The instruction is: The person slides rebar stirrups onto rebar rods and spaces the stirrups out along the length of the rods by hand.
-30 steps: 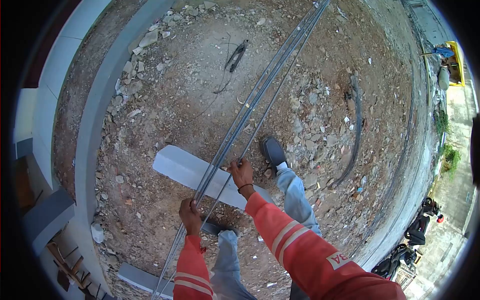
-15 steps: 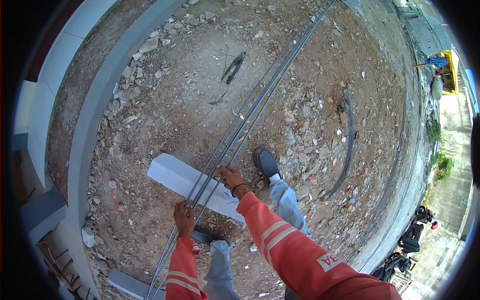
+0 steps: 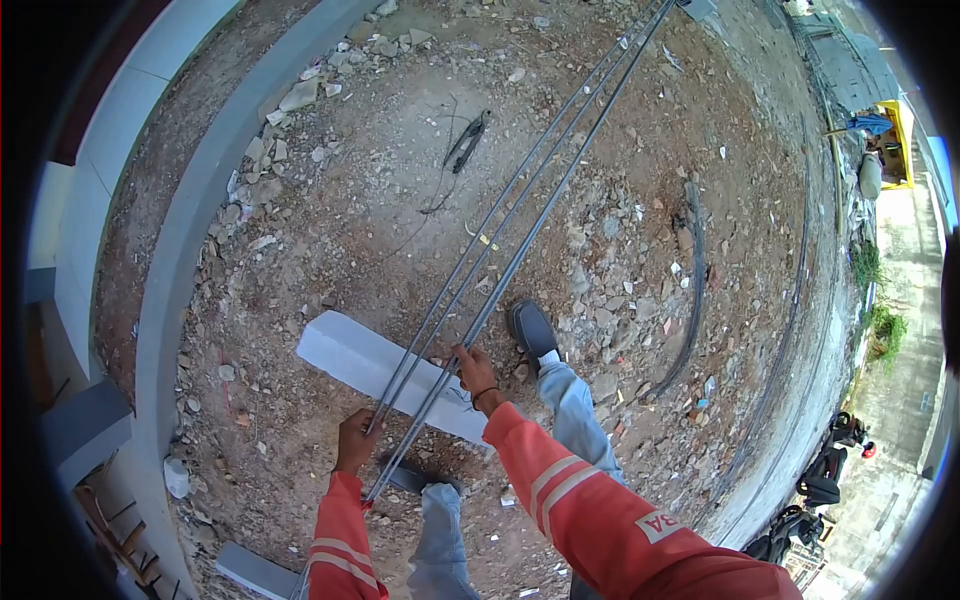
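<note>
The rubble-strewn ground (image 3: 330, 220) spreads out beneath and around the fingers. The long metal rods (image 3: 512, 268) run slantwise through both sets of fingers, reaching far beyond them and back below; such length probably calls for two holding points, one hand nearer the body than the other. A pale slab (image 3: 345, 352) lies on the ground just under the fingers, crossed by the rods; whether it bears any of their weight I cannot tell. The left hand (image 3: 354, 444) has its fingers closed around the left-side rods, the right hand (image 3: 476, 374) pinches those on the right, a split that likely keeps the strands apart. Well ahead of the fingers, a plier-like tool (image 3: 468, 142) lies on the ground, perhaps set down to free both hands.
</note>
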Demonstrator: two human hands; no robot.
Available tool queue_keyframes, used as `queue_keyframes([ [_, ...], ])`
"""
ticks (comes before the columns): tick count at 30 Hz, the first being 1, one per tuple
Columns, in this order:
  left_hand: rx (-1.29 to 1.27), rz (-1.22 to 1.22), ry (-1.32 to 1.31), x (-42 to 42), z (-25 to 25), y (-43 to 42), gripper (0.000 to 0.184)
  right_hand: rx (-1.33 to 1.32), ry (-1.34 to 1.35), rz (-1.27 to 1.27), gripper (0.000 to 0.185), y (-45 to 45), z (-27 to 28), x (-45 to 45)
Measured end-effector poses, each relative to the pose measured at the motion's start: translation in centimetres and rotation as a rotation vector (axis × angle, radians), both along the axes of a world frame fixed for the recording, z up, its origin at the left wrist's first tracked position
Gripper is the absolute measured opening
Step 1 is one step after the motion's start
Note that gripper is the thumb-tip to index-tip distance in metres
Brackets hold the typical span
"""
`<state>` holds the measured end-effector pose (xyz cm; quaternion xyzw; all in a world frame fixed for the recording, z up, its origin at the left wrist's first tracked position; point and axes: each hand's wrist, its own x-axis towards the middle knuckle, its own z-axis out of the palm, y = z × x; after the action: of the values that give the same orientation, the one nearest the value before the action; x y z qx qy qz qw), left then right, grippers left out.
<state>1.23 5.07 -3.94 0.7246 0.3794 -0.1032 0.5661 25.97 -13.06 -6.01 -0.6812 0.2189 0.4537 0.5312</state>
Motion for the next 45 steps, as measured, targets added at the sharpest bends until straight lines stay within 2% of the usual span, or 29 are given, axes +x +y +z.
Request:
queue_keyframes([
  [2,0.039,-0.148,0.046,0.0,-0.1,0.0,0.013,-0.022,-0.058,0.005,0.034,0.0,0.7,-0.1],
  [6,0.016,-0.157,0.089,0.2,1.2,-0.7,0.018,0.029,-0.233,-0.064,0.038,-0.6,1.2,-0.7],
  [7,0.115,-0.151,0.071,0.3,1.7,-1.1,0.017,0.056,-0.273,-0.088,0.04,-0.9,1.3,-0.7],
  [9,0.216,-0.14,0.051,0.4,1.9,-1.4,0.017,-0.222,-0.252,0.218,0.038,-2.1,1.3,0.0],
  [11,0.306,-0.048,-0.01,-0.2,1.0,-1.7,0.017,-0.215,-0.293,0.228,0.039,-3.1,-0.9,-0.2],
  [12,0.301,-0.047,-0.004,-0.1,0.9,-1.7,0.017,-0.213,-0.328,0.234,0.041,-3.2,-0.6,-0.2],
  [14,0.468,-0.045,-0.014,0.2,0.8,-1.7,0.016,-0.31,-0.299,0.313,0.042,-3.4,0.1,0.4],
  [17,0.386,-0.064,0.109,0.4,1.5,-1.4,0.017,-0.465,-0.302,0.413,0.043,-3.0,0.0,0.0],
  [18,0.404,-0.072,0.112,0.7,2.6,-1.4,0.017,-0.553,-0.334,0.441,0.044,-3.2,0.1,-0.2],
  [19,0.554,-0.079,0.101,1.4,3.7,-1.8,0.026,-0.538,-0.335,0.426,0.044,-3.6,0.8,-0.5],
  [20,0.705,-0.088,0.088,2.2,5.0,-2.3,0.037,-0.578,-0.449,0.355,0.046,-4.2,2.0,-1.0],
  [21,0.655,-0.103,0.177,2.7,6.4,-2.7,0.052,-0.618,-0.559,0.28,0.049,-5.0,3.2,-1.3],
  [23,0.549,-0.092,0.101,3.7,9.2,-4.3,0.048,-0.63,-0.408,0.37,0.047,-6.6,7.8,-0.1],
  [24,0.335,-0.004,0.097,4.8,11.4,-5.6,0.045,-0.563,-0.364,0.371,0.047,-7.7,9.7,0.1],
  [25,0.331,-0.05,-0.045,6.0,13.9,-7.0,0.041,-0.497,-0.33,0.374,0.046,-8.9,11.7,0.6],
  [27,0.108,0.076,0.131,9.3,19.5,-10.2,0.039,-0.39,-0.126,0.39,0.048,-10.5,17.6,2.7],
  [28,0.156,0.07,0.13,11.1,21.8,-11.0,0.038,-0.327,-0.156,0.43,0.047,-11.6,20.2,4.0],
  [30,0.201,0.053,0.128,14.8,25.3,-12.8,0.036,-0.221,-0.171,0.481,0.045,-14.1,24.0,8.1],
  [32,0.272,0.187,0.287,19.4,26.9,-13.3,0.034,-0.243,-0.236,0.517,0.043,-17.2,27.4,14.6],
  [33,0.282,0.184,0.272,22.0,27.9,-13.8,0.034,-0.365,-0.294,0.569,0.041,-18.7,28.7,18.5],
  [36,0.418,0.085,0.208,28.7,30.2,-15.3,0.033,-0.51,-0.366,0.539,0.038,-24.1,31.5,31.0],
  [38,0.321,-0.031,0.352,31.0,30.4,-16.7,0.032,-0.58,-0.421,0.503,0.037,-27.1,33.8,39.0],
  [40,0.24,-0.191,0.325,29.5,28.6,-17.5,0.044,-0.662,-0.423,0.532,0.036,-28.9,37.8,47.2],
  [42,0.353,-0.479,0.34,30.3,28.1,-18.3,0.025,-0.685,-0.463,0.485,0.036,-31.9,36.9,53.3],
  [45,0.287,-0.529,0.481,41.1,28.7,-18.1,0.028,-0.812,-0.378,0.419,0.037,-35.0,36.4,62.4],
])
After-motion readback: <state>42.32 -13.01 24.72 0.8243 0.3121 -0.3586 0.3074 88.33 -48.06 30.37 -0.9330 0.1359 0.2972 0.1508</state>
